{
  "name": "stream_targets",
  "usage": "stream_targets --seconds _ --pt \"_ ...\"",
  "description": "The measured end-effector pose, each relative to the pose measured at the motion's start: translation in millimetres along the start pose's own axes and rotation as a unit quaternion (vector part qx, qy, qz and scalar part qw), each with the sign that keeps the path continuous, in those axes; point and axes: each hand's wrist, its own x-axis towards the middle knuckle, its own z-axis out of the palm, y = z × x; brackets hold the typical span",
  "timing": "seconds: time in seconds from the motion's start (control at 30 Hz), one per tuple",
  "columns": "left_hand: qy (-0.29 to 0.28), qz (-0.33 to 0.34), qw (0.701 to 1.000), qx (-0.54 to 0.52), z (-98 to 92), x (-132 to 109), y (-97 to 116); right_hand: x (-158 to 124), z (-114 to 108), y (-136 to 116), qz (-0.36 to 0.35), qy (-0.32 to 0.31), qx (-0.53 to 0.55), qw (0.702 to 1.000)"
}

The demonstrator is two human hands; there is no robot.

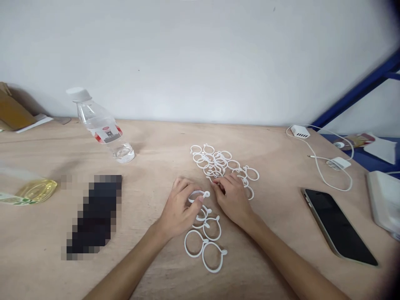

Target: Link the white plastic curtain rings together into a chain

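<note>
My left hand [183, 208] is closed on a white ring with a small eyelet [194, 196], pinched between thumb and fingers just above the table. Bent over the near edge of a loose pile of white rings [218, 160] is my right hand [233, 193]. Its thumb and forefinger are pinched on another white ring [208, 179], most of which the fingers cover. Several more eyelet rings [212, 257] lie flat between my forearms, some touching or overlapping each other.
A clear water bottle [104, 129] stands at the back left, near a bottle of yellow liquid [34, 191] and a pixelated dark object [93, 212]. To the right are a smartphone [339, 225], a white charger [300, 131] with cables, and a white box [384, 200]. A wall closes off the back.
</note>
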Motion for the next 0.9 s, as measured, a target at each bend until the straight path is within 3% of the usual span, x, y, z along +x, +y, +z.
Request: stream_targets --seconds 0.23,0.37,0.43,0.5,0.63,0.7,0.77,0.9 --pt "-0.002 0.011 0.996 0.093 4.1 -2 2 -4 -4 -5 -0.022 0.058 0.055 0.997" --pt "-0.021 0.001 0.993 0.116 3.4 -2 3 -4 -14 -12 0.048 0.044 0.169 0.983" --pt "-0.025 -0.010 0.991 0.131 2.2 -1 3 -3 -23 -18 0.107 -0.004 0.276 0.955" --pt "-0.027 -0.017 0.991 0.131 1.2 -1 2 -3 -31 -25 0.141 -0.052 0.391 0.908" --pt "-0.028 0.010 0.995 0.096 1.0 -3 -2 -5 -35 -37 0.146 -0.127 0.544 0.816" --pt "-0.023 0.024 0.995 0.089 1.6 -3 -3 -7 -32 -40 0.148 -0.151 0.576 0.790" --pt "-0.016 0.025 0.996 0.088 2.1 -3 -4 -9 -28 -41 0.143 -0.152 0.573 0.793" --pt "-0.008 -0.002 0.999 0.052 1.2 -2 -3 -11 -24 -38 0.120 -0.116 0.521 0.837"
